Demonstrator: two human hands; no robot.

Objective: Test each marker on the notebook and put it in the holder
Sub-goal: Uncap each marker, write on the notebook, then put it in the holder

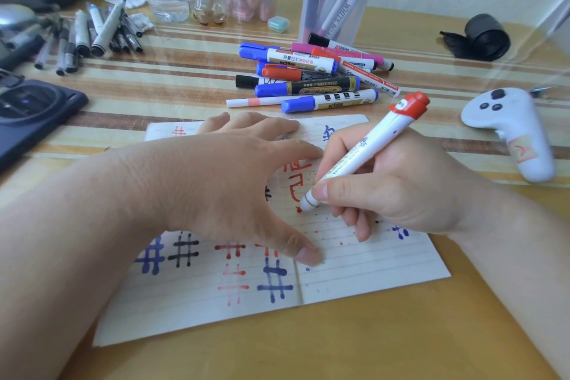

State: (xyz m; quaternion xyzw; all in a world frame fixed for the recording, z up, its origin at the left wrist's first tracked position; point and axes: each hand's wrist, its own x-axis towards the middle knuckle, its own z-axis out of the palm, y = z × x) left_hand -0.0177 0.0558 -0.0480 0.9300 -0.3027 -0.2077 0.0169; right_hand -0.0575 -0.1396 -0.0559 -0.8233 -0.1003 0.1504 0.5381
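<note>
Behind the notebook (370, 262) lies a pile of markers (311, 74); the clear holder (334, 6) stands beyond it, already containing several. A white controller (512, 129) lies to the right, a dark case (34, 114) to the left. The left hand (216, 182) lies on the page, fingers spread flat. The right hand (394, 182) grips a red marker (367, 148), tip on the paper, cap posted on its rear end.
</note>
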